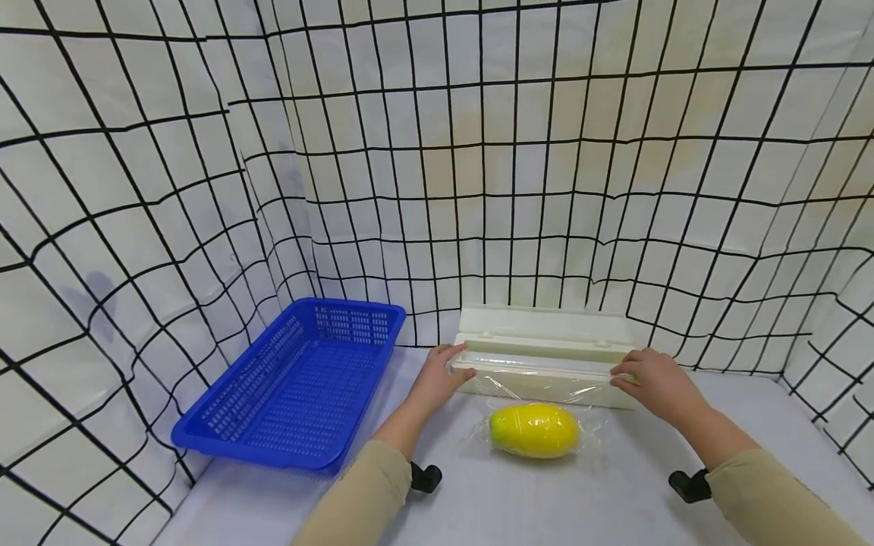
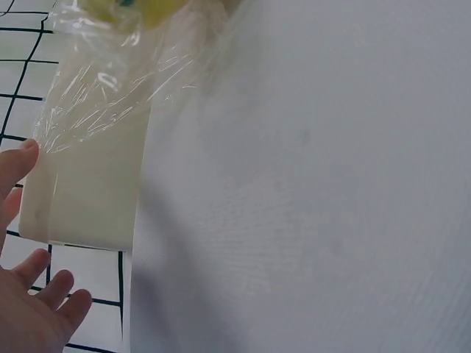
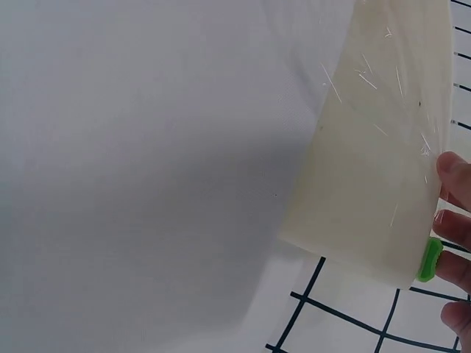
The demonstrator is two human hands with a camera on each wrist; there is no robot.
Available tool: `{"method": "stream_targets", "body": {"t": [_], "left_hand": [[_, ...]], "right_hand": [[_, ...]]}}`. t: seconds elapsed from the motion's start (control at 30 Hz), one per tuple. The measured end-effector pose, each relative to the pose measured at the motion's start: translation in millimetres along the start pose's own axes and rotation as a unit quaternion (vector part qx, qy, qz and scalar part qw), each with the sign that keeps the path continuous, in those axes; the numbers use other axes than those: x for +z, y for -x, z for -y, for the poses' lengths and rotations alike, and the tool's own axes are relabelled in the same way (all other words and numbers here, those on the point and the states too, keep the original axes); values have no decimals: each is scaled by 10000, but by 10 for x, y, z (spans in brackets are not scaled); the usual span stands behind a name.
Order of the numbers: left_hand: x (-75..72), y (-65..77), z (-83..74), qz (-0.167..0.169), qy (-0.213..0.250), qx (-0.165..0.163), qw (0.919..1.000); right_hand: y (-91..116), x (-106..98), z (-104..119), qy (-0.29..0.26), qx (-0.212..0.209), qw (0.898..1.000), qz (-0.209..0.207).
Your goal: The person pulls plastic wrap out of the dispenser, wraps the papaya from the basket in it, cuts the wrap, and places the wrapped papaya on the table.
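A cream cling film dispenser (image 1: 546,387) lies along the back of the table with its lid (image 1: 546,322) raised. Clear cling film (image 2: 96,110) hangs from its front edge toward a yellow papaya-like fruit (image 1: 536,431), which sits on film in front of the box. My left hand (image 1: 437,379) is at the dispenser's left end, thumb touching the front edge, other fingers loosely spread. At the right end, my right hand (image 1: 658,383) has its thumb and curled fingers around a small green slide cutter (image 3: 430,259) on the edge; its fingertips are partly out of the right wrist view.
A blue plastic basket (image 1: 341,402) with slotted sides stands to the left. Black grid panels (image 1: 481,144) backed with white cloth enclose the table at the left, back and right. White cloth (image 1: 546,500) covers the table.
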State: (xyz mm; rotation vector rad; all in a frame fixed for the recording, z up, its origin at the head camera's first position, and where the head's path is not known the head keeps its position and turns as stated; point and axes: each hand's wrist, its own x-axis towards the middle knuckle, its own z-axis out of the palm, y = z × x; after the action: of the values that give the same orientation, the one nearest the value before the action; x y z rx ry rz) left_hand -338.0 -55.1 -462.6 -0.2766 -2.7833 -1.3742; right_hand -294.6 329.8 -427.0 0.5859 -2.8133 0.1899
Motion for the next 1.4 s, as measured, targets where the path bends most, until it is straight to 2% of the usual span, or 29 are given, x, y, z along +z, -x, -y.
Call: {"method": "stream_targets", "body": {"t": [0.2,0.4,0.7,0.93,1.03,1.13,1.27,1.4], "left_hand": [[28,55,-35,-416,-204,304,9985],[51,108,-59,-659,-407,553,9955],[36,227,-91,-731,-359,669,9944],[2,312,-107,-862,-354,787,9925],[-14,359,-121,-756,-298,764,9938],[-31,416,-132,-489,-294,664,9962],[-41,489,-132,-221,-292,705,9968],[-43,560,-135,-58,-25,666,9978]], "right_hand": [[7,2,19,33,-55,9997,-227],[59,-7,59,-54,30,9995,-296],[163,-23,107,-323,99,9981,-507],[239,-76,159,-532,204,9977,-371],[277,-108,192,-529,204,9978,-343],[332,-144,226,-506,211,9980,-308],[398,-188,255,-552,275,9977,-287],[449,-222,277,-652,377,9968,-285]]}}
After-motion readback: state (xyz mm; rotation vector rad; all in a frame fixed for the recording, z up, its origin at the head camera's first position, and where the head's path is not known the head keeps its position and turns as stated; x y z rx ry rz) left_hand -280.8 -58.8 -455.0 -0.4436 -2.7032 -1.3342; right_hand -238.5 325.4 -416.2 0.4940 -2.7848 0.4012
